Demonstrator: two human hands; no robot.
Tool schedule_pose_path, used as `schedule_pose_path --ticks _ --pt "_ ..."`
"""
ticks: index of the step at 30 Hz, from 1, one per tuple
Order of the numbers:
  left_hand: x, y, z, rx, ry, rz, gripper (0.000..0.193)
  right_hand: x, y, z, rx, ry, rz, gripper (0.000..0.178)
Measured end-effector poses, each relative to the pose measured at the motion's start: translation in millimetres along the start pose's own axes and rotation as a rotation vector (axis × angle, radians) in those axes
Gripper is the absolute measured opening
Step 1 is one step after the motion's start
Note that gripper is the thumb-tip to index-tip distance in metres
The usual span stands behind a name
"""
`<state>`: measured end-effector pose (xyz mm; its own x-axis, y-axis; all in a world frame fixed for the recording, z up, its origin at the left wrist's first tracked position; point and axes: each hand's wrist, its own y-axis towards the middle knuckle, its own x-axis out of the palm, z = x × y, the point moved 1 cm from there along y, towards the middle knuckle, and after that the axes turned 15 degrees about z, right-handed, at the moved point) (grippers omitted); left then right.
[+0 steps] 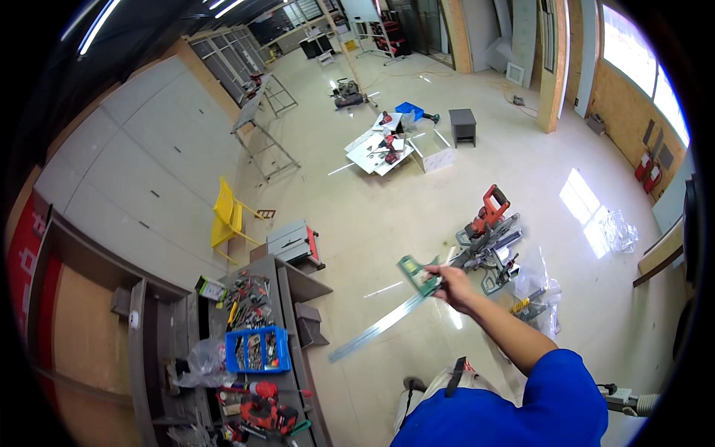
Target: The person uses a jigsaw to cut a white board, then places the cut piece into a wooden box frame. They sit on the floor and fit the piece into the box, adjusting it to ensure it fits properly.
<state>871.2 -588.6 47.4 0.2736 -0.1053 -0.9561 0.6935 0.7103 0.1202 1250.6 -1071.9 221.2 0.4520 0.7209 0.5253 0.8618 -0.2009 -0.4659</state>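
Note:
My right hand is closed around the green head of a set square, a ruler-like measuring tool. From the head its long bare metal blade slants down to the left, above the tiled floor. My right forearm reaches out from a blue sleeve at the lower right. Just beyond the hand stands a red and grey mitre saw on the floor, apart from the square. My left hand is out of view.
At left, a grey workbench holds a blue divided bin of small hardware, loose hand tools and a red power drill. A yellow chair, a grey stool and white panels with drills stand farther off. Plastic bags lie right.

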Motion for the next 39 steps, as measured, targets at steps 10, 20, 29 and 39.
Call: schedule_pose_path --ticks 10,20,29,39 --pt "84.7 169.4 123.8 0.072 0.052 0.028 0.058 -90.6 164.7 -102.1 -0.341 0.275 0.392 0.039" --pt "225.1 560.8 479.7 0.204 -0.534 0.066 0.035 -140.4 223.3 -223.6 -0.710 0.372 0.804 0.044" --pt "337.3 641.4 865.9 -0.040 -1.005 -0.299 0.025 -170.6 359.3 -320.7 -0.849 0.475 0.992 0.047" --pt "420.2 592.4 1186.6 -0.299 -1.199 -0.661 0.039 -123.9 698.1 -554.0 -0.830 0.436 0.821 0.043"
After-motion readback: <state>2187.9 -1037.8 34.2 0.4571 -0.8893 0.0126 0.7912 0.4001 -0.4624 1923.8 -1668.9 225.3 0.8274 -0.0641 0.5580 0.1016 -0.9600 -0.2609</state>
